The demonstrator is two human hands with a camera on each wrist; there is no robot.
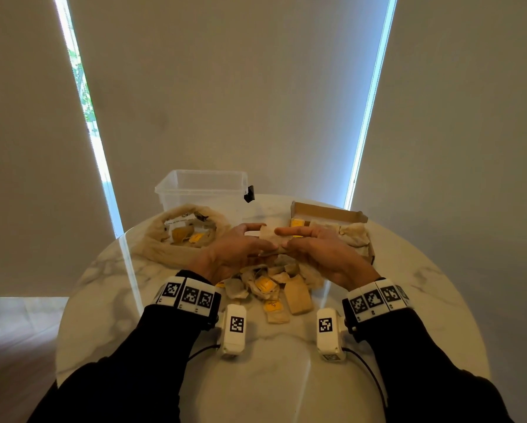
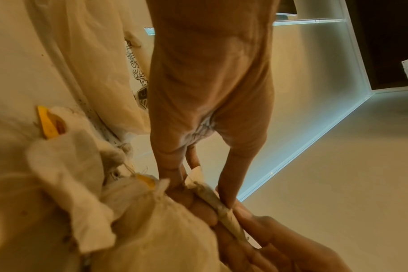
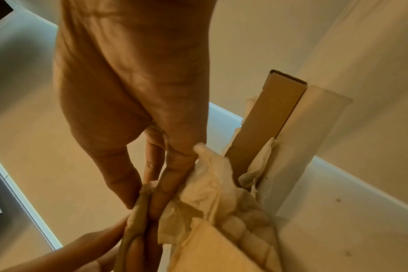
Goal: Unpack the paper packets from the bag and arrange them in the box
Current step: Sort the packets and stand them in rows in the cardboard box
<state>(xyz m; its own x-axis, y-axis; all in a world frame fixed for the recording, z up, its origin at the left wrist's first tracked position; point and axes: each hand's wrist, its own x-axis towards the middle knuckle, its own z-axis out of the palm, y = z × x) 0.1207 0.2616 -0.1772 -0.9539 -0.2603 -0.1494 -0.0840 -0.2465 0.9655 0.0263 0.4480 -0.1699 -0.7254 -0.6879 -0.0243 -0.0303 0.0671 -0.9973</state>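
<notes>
Paper packet [image 1: 269, 239], pinched flat between left hand [image 1: 240, 250] and right hand [image 1: 317, 248], hangs above the loose pile [image 1: 271, 288] beside the cardboard box [image 1: 329, 213]. It looks light, soft and tearable; hold its edges gently.

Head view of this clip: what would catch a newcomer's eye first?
Both hands, the left hand and right hand, meet at mid-table, pinching one crumpled beige paper packet between them. Below them lies a loose heap of beige and yellow-labelled paper packets on the round white marble table. A rolled-down beige cloth bag sits to the left, a shallow brown cardboard box to the right.
</notes>
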